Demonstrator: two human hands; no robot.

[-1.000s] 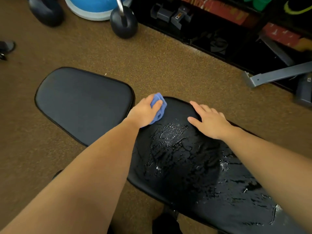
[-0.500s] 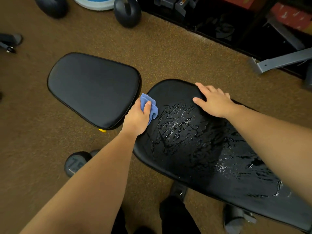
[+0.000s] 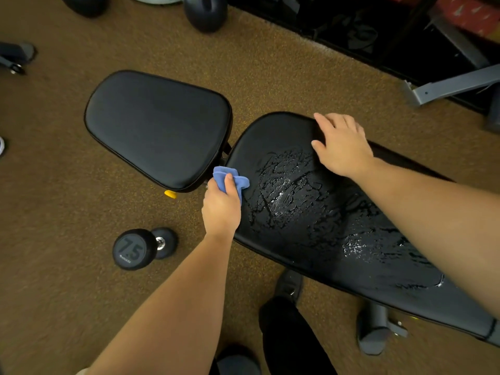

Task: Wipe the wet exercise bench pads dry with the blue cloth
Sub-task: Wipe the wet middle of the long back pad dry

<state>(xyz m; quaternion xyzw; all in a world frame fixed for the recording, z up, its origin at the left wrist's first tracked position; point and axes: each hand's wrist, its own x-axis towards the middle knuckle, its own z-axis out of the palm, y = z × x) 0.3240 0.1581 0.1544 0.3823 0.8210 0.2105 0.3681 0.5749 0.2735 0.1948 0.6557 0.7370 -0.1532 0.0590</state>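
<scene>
The long black back pad (image 3: 319, 239) of the bench runs from the centre to the lower right, covered with streaks and beads of water. The smaller seat pad (image 3: 157, 125) lies to its left and looks dry. My left hand (image 3: 220, 205) grips the bunched blue cloth (image 3: 230, 181) at the back pad's near left edge, close to the gap between the two pads. My right hand (image 3: 342, 144) rests flat with straight fingers on the far top end of the back pad.
A 7.5 dumbbell (image 3: 143, 247) lies on the brown carpet left of my left arm. Kettlebells (image 3: 205, 12) stand at the top. A grey metal frame (image 3: 449, 85) and dark shelving lie at the upper right. The bench's grey foot (image 3: 376, 331) and my dark shoes show below.
My left hand has slid the cloth from the top of the back pad down along its left edge toward me. My right hand stays flat on the pad's far end.
</scene>
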